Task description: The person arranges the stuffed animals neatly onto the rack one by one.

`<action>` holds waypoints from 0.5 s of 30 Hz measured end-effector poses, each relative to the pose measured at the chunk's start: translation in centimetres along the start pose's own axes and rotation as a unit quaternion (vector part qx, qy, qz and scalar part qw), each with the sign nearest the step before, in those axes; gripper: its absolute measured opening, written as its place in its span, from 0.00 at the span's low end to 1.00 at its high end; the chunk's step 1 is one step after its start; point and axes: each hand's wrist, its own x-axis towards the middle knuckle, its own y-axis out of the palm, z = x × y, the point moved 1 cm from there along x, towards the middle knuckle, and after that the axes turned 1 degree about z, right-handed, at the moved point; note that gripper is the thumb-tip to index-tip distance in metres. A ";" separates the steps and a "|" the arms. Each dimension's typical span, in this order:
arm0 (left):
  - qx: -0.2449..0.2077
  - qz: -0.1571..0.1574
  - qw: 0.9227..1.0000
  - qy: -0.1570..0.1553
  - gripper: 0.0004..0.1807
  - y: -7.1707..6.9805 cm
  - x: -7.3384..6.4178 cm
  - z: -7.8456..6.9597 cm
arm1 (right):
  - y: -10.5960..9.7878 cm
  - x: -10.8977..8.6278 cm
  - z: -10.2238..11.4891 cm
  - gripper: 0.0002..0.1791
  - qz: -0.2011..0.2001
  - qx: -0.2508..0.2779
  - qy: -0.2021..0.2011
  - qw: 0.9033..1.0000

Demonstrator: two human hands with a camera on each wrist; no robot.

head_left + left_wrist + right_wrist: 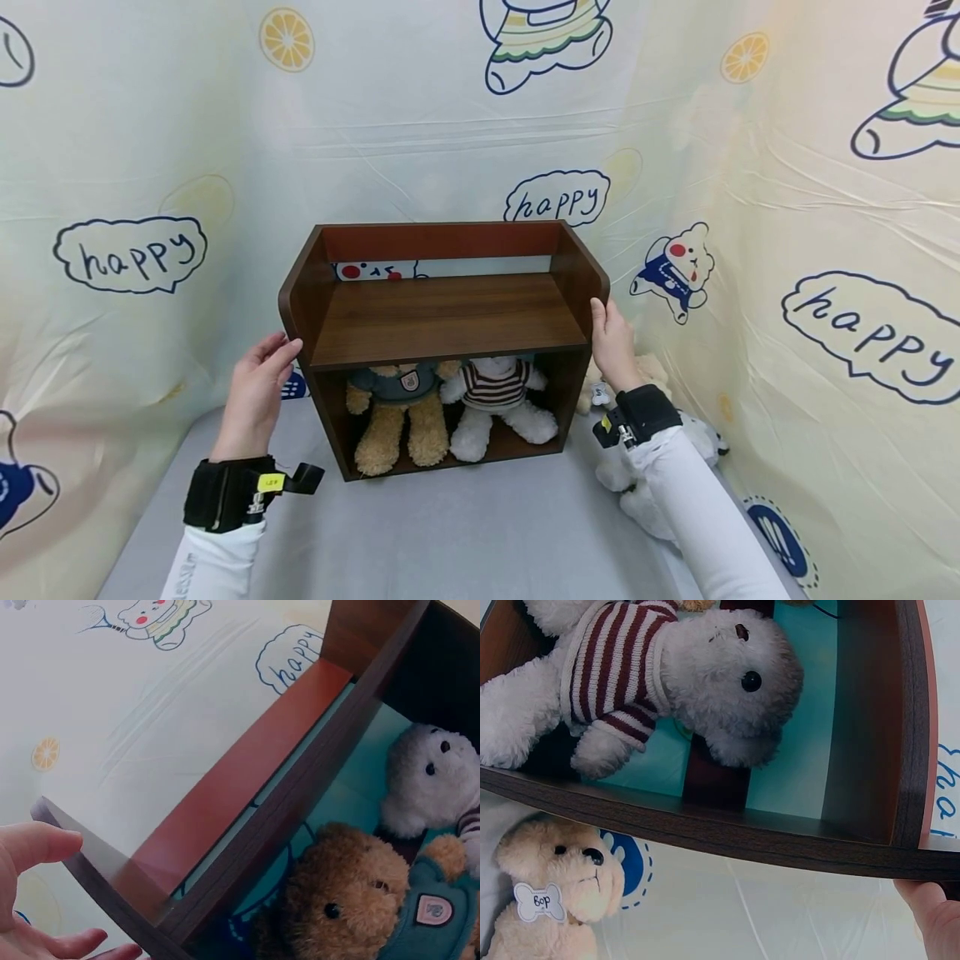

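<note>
See the shelf (450, 317) on the table (420, 542), with the curtain (420, 142) behind at twelve o'clock. Find a teddy (405, 392) inside, down at seven, and a second toy (495, 387) at five. Outside, spot a toy dog (559, 862) at three, beyond the right hand (615, 350), and the left hand (257, 392) at nine

Left hand (31, 945) beside shelf (270, 814), brown bear (341, 900), white plush (424, 787)

The backdrop (420, 108) reads "happy", the bone tag (540, 902) on a plush toy (544, 859) "dog".
</note>
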 end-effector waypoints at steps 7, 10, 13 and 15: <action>-0.016 0.008 1.000 -0.024 0.46 0.5 0.5 0.5 | 0.0 0.0 0.1 0.28 0.001 0.000 0.000 1.000; -0.031 0.003 0.999 -0.032 0.43 0.7 0.7 0.5 | 0.0 0.0 0.0 0.28 -0.001 -0.004 -0.003 1.000; -0.050 0.000 0.998 -0.043 0.43 1.0 0.8 0.5 | 0.1 0.0 0.0 0.28 -0.003 -0.005 -0.003 1.000; -0.058 -0.001 0.997 -0.052 0.43 1.1 0.8 0.5 | 0.1 0.0 -0.1 0.28 -0.003 -0.003 -0.002 1.000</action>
